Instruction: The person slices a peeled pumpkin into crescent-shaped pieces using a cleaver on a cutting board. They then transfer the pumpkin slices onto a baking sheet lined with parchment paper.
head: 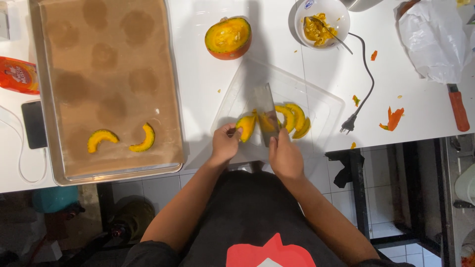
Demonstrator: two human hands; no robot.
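Baking tray (111,170) at 9 o'clock has 2 wedges. On the clear cutting board (316,101), right hand (286,157) is clamped on the cleaver (265,113), left hand (225,143) pinching the pumpkin wedge (246,127). Mid-slice; next cut probably needs fingers tucked.

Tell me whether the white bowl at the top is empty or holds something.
Not empty. The white bowl holds a heap of orange-yellow squash seeds and pulp, and a spoon rests in it, handle over the rim.

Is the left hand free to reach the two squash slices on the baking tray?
Probably not yet: the left hand is holding a squash wedge on the cutting board. Nothing blocks the tray slices.
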